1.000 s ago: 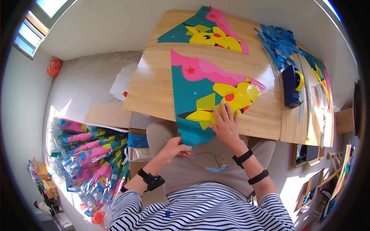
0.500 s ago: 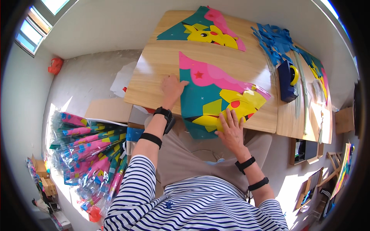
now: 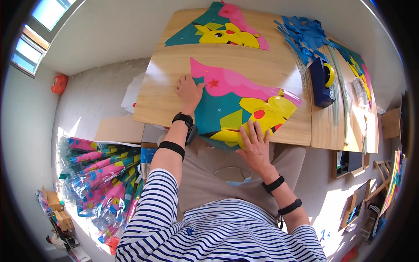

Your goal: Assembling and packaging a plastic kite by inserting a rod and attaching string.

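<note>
A: Left hand (image 3: 188, 91)?
B: Fingers (image 3: 182, 81) spread open, palm down, pressing the upper left edge of the kite (image 3: 238, 107). Gripping nothing.

A: Right hand (image 3: 255, 146)?
B: Same posture. Fingers (image 3: 253, 129) splayed flat on the kite's near edge, where yellow meets the bench (image 3: 170, 94) rim. Nothing clasped.

A: Where does the kite lie?
B: Flat on the bench, between both hands and under them; its lower tip overhangs the near edge toward the lap.

A: Surroundings?
B: Second kite (image 3: 218, 28) at the far bench edge, well apart. Blue strips (image 3: 305, 37) far right. Tape dispenser (image 3: 322, 81), dark blue with a yellow roll, right of the kite, near but not touching. Thin rods (image 3: 338, 94) just beyond it. Wrapped kites (image 3: 100, 174) piled on the floor to the left.

A: Anything in the way?
B: Nothing lies between the hands and the kite.
</note>
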`<state>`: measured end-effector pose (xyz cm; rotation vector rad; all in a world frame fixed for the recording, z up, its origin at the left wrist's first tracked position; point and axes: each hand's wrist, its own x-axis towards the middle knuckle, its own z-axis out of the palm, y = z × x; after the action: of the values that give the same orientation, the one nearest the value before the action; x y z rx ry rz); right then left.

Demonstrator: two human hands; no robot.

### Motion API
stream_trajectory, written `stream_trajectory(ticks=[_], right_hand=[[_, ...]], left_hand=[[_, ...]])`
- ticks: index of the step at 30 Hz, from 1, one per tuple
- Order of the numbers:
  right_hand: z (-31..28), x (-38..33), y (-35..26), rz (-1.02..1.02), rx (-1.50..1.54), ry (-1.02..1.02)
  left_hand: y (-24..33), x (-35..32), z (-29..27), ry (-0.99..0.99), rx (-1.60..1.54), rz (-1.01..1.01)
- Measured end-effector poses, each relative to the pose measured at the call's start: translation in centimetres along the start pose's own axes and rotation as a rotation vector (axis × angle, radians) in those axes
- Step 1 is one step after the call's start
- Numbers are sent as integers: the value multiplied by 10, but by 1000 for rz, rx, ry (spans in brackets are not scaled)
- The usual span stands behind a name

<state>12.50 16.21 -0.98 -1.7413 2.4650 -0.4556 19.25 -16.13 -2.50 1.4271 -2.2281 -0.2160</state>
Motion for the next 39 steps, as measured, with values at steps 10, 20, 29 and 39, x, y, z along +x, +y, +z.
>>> stream_trajectory(ticks=[10, 20, 29, 39], right_hand=[[-8, 2, -8, -3, -25, -43], [-9, 1, -9, -5, -7, -17], [-10, 0, -11, -21, -24, -15], [-11, -2, -11, -24, -12, -4]], left_hand=[[0, 10, 8, -54, -224, 151], [9, 17, -15, -65, -428, 151], [11, 11, -15, 30, -711, -28], [19, 27, -66, -96, -861, -48]])
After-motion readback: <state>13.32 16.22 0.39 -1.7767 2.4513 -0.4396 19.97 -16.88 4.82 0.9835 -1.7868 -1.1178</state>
